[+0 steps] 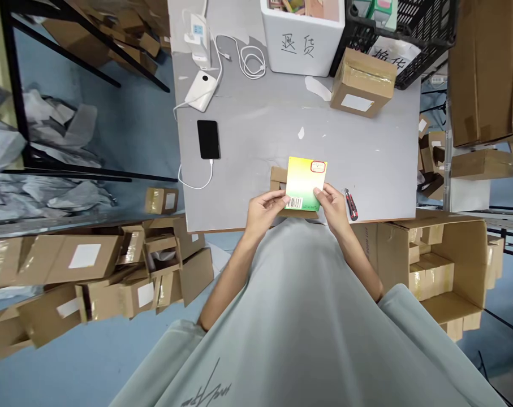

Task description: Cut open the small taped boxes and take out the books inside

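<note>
A flat yellow-to-green packet with a barcode and a red-edged label is held over the near edge of the grey table. My left hand grips its lower left corner by the barcode. My right hand grips its lower right edge. Under the packet lies an opened small cardboard box, mostly hidden by it.
A red utility knife lies just right of my right hand. A black phone on a white cable, a power bank, a taped box, a white bin and a black crate sit farther back. Cardboard boxes crowd the floor on both sides.
</note>
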Demonstrator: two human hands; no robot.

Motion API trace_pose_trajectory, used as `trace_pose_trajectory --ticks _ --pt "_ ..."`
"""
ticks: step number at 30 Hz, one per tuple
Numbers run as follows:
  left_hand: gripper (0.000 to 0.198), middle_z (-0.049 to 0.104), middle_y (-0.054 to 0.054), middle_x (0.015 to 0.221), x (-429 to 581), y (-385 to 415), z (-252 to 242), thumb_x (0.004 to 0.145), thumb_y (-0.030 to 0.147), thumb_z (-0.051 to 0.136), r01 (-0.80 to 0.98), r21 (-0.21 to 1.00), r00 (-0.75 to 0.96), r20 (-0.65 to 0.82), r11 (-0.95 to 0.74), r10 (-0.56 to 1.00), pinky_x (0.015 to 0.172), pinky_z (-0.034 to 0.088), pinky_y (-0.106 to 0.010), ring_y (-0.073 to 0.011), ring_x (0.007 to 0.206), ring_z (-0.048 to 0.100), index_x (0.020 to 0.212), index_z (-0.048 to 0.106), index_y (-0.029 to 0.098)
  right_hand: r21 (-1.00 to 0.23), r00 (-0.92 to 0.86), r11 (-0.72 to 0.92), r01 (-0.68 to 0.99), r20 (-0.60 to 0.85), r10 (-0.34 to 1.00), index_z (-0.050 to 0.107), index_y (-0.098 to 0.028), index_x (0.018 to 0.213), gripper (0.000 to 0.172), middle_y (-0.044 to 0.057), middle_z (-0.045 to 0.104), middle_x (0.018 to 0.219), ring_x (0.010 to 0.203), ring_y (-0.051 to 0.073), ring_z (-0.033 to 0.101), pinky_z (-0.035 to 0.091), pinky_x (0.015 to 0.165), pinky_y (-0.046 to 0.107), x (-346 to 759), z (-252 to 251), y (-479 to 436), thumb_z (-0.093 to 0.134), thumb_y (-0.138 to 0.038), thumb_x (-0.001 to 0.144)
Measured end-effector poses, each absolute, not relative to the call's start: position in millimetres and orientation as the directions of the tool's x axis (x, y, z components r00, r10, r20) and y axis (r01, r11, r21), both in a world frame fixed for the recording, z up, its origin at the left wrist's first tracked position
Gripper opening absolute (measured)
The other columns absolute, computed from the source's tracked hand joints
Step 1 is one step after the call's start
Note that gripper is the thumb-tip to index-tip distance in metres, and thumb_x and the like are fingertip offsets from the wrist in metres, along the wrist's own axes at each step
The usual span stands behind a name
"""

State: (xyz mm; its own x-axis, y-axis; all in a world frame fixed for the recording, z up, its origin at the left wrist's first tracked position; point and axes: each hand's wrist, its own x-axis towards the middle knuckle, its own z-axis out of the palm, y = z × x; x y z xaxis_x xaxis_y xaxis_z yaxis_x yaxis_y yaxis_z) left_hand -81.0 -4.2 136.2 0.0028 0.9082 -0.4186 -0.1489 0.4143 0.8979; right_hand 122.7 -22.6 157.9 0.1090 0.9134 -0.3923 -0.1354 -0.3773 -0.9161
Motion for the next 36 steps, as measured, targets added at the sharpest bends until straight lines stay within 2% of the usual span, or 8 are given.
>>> trace_pose_trajectory --ticks 4,8,12,17,20,24,29,36 --pt "0.055 0.085 -0.009 0.095 -73.9 -4.6 137.6 0.066 0.065 0.105 -0.136 0.900 -0.051 -0.424 0.414 0.904 0.087 0.066 -0.040 -0.0240 0.089 0.077 0.095 0.091 0.020 -0.941 0.229 -0.337 0.020 -0.324 0.918 0.074 -0.026 0.137 0.068 0.015 0.078 0.144 0.134 0.032 0.074 0.063 0.113 0.049 123.5 143.8 -24.6 0.079 -0.078 0.093" --pt "0.035 0.076 -0.003 0.083 -68.3 -8.2 140.8 0.080 0.054 0.098 -0.015 0.963 -0.157 -0.270 0.271 0.950 0.070 0.054 -0.030 -0.0153 0.074 0.064 0.095 0.092 0.023 -0.937 0.274 -0.304 0.173 -0.251 0.928 0.069 -0.028 0.147 0.068 0.017 0.066 0.160 0.146 0.032 0.067 0.061 0.118 0.050 116.0 149.0 -31.9 0.074 -0.075 0.098" --pt "0.018 0.073 -0.002 0.082 -57.8 -20.9 145.8 0.095 0.043 0.087 0.221 0.974 -0.124 -0.015 0.042 0.992 0.066 0.050 -0.029 -0.0142 0.071 0.060 0.101 0.093 0.027 -0.943 0.097 -0.333 -0.013 -0.332 0.938 0.072 -0.027 0.138 0.070 0.015 0.075 0.150 0.137 0.032 0.073 0.066 0.110 0.045 98.1 162.0 -37.0 0.083 -0.077 0.091" --pt "0.014 0.080 -0.005 0.094 -44.3 -32.0 156.3 0.103 0.037 0.079 0.376 0.891 0.099 0.233 -0.254 0.967 0.082 0.060 -0.037 -0.0211 0.088 0.072 0.102 0.091 0.030 -0.933 0.127 -0.334 -0.132 -0.350 0.928 0.077 -0.024 0.110 0.060 0.009 0.086 0.110 0.110 0.029 0.080 0.068 0.098 0.041 96.1 167.9 -31.6 0.081 -0.080 0.090" --pt "0.018 0.081 -0.007 0.103 -49.6 -26.5 164.9 0.103 0.041 0.078 0.384 0.904 0.068 0.176 -0.189 0.982 0.084 0.062 -0.038 -0.0222 0.093 0.074 0.112 0.088 0.028 -0.938 0.132 -0.319 -0.138 -0.337 0.932 0.079 -0.024 0.104 0.057 0.007 0.085 0.102 0.102 0.027 0.079 0.067 0.095 0.042 110.3 169.9 -27.5 0.080 -0.080 0.092" --pt "0.034 0.081 -0.007 0.109 -69.6 -9.2 167.9 0.100 0.051 0.081 0.286 0.957 -0.086 -0.013 0.037 0.996 0.070 0.056 -0.031 -0.0157 0.077 0.066 0.122 0.086 0.025 -0.929 0.090 -0.346 -0.128 -0.358 0.929 0.081 -0.024 0.103 0.057 0.004 0.083 0.096 0.096 0.025 0.077 0.066 0.087 0.039 128.2 173.2 -25.9 0.081 -0.080 0.091" --pt "0.045 0.082 -0.008 0.103 -81.4 4.1 158.4 0.092 0.062 0.086 0.051 0.952 0.082 -0.304 0.300 0.949 0.076 0.060 -0.033 -0.0201 0.084 0.071 0.114 0.088 0.022 -0.929 0.051 -0.351 -0.114 -0.359 0.932 0.082 -0.024 0.099 0.053 0.003 0.081 0.091 0.090 0.024 0.076 0.065 0.084 0.038 136.8 171.9 -25.5 0.083 -0.076 0.092" --pt "0.029 0.081 -0.007 0.107 -78.1 6.9 156.7 0.093 0.051 0.086 0.173 0.979 0.072 -0.119 0.105 0.990 0.070 0.055 -0.030 -0.0158 0.080 0.067 0.102 0.086 0.023 -0.975 0.005 -0.206 0.081 -0.206 0.979 0.090 -0.029 0.113 0.037 0.006 0.087 0.125 0.126 0.030 0.076 0.057 0.121 0.050 149.8 171.3 -19.5 0.080 -0.062 0.099"
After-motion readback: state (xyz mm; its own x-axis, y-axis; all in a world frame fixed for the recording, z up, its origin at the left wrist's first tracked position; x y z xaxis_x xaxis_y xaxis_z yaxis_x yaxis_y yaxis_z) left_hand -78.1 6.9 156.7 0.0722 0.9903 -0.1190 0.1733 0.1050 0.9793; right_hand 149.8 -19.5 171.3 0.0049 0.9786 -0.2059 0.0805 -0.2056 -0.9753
